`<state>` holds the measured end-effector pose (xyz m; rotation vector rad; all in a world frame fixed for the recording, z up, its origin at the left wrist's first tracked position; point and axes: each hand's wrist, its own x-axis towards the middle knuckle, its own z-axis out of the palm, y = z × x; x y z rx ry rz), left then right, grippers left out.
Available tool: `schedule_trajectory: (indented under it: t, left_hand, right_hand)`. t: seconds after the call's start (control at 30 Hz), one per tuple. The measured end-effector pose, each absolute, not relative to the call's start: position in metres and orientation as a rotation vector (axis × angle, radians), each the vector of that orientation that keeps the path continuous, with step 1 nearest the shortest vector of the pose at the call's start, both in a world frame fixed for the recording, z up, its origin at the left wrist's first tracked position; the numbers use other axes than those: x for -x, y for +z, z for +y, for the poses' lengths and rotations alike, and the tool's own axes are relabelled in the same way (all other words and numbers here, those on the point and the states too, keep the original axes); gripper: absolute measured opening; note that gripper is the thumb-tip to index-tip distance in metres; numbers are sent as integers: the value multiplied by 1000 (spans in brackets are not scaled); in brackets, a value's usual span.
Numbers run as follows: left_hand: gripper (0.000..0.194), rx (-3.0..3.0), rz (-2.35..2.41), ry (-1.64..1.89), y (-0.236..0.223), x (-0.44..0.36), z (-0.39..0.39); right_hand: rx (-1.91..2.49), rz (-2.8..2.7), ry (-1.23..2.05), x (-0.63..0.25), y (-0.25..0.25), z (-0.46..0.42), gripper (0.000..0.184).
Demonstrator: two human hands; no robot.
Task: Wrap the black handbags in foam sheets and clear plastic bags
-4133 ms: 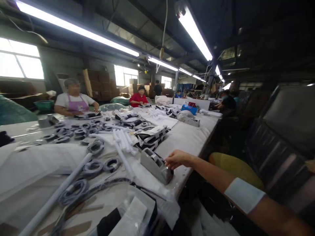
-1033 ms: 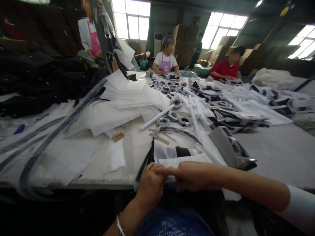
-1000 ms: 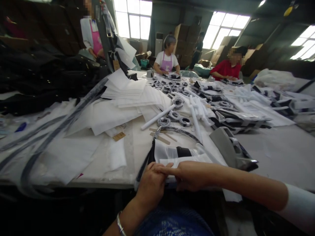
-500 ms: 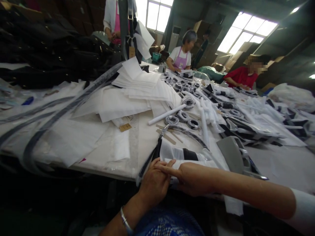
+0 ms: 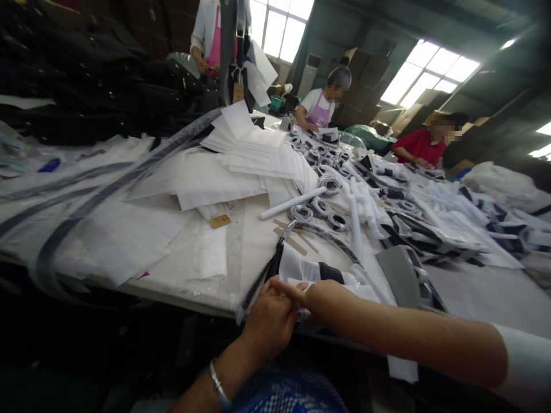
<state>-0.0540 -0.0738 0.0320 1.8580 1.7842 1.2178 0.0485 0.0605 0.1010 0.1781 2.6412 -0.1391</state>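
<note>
A black bag [image 5: 331, 272] partly covered in white wrapping lies at the table's front edge, its plastic-sleeved handle [image 5: 340, 244] curving up behind it. A metal clasp [image 5: 287, 228] shows at the bag's upper left corner. My left hand [image 5: 271, 315] is closed on the bag's near left side, fingers curled over the white wrapping sheet [image 5: 297, 282]. My right hand [image 5: 321, 301] meets it from the right, its fingers closed and touching the left fingertips. What the right fingertips hold is hidden. Right of the bag stands a grey tape dispenser [image 5: 398, 275].
Stacked white sheets [image 5: 249, 152] lie behind on the left, near long plastic-sleeved straps [image 5: 86, 212]. Coiled straps [image 5: 319, 206] and white rolls [image 5: 293, 202] lie beyond the bag. Wrapped black pieces [image 5: 426, 229] pile up right. Several co-workers stand across the table.
My right hand has drawn in slightly, its fingers more bent against my left fingertips. The left hand stays nearly in place. The view has shifted a little.
</note>
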Motion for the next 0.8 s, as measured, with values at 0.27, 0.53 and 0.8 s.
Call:
schedule_trajectory:
  t: [0.27,0.53,0.8]
  left_hand:
    - [26,-1788,1789,1304,41,53,-75]
    - [49,-1806,1727,1243,37,54,-73]
    - [52,-1841,1741,1205,34,54,-72]
  right_hand:
    - [-107,2515,-45,-42,133,81,100]
    - [-72,2494,-327,-45,147,100,88]
    - [-183,2527,-54,-37,143,95,80]
